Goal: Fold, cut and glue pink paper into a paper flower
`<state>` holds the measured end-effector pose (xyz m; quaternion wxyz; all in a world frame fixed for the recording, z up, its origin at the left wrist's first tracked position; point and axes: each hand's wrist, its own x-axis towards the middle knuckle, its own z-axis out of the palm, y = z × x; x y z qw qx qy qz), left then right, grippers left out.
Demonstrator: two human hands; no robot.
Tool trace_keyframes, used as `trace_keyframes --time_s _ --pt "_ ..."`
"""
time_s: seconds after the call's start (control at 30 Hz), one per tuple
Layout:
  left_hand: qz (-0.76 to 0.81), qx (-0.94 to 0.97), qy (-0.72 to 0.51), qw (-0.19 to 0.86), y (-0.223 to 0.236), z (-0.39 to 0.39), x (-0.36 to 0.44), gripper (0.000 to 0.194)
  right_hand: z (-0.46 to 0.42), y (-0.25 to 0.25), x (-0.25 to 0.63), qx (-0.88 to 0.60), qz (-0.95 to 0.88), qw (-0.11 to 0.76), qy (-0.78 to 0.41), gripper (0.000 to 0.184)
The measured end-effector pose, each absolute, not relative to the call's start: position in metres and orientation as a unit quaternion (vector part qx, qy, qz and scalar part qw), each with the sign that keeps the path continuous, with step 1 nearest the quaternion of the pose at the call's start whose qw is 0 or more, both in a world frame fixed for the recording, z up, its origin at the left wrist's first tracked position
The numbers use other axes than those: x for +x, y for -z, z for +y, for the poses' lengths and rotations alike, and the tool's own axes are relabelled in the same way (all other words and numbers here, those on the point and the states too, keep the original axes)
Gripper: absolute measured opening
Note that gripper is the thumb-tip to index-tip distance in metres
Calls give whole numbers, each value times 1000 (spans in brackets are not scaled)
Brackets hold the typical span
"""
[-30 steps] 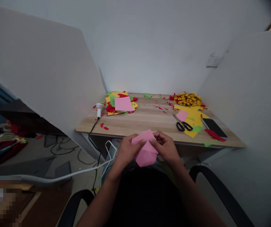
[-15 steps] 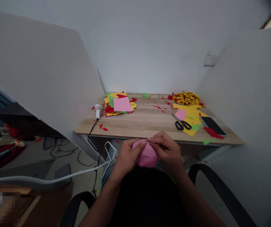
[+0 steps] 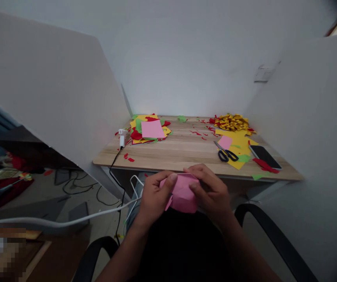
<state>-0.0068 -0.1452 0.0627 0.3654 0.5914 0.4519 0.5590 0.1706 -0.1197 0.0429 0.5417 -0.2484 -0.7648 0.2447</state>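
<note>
Pink paper sheet [image 3: 184, 199] sits between two hands at six o'clock, just off the near edge of a wood-grain desk [image 3: 180, 154]. White partitions wall the desk at nine [image 3: 53, 86] and three [image 3: 318, 125], so from where I stand the freest room is the desk's middle, which has only scraps on it. At ten lies a pile of coloured paper [image 3: 135, 134]; at two, a bunch of folded yellow pieces [image 3: 233, 123] that look finished. The left hand [image 3: 156, 192] pinches the sheet's left side, thumb in front; the right hand [image 3: 214, 188] is similarly curled, nearly closed on the upper right. I'd judge the sheet partly folded: bent through its body, with a corner jutting below the left thumb. A flat pink square [image 3: 153, 129] tops the pile, unworked. A phone [image 3: 265, 156] lies at four, near scissors [image 3: 226, 151]; red scraps [image 3: 196, 133] dot the far half.
</note>
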Motion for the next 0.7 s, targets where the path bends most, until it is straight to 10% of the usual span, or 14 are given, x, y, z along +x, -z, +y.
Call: trace_keyframes --time_s 0.7 --pt "452 621 -550 328 -63 -151 -7 24 -128 -51 170 -251 -739 583 -226 26"
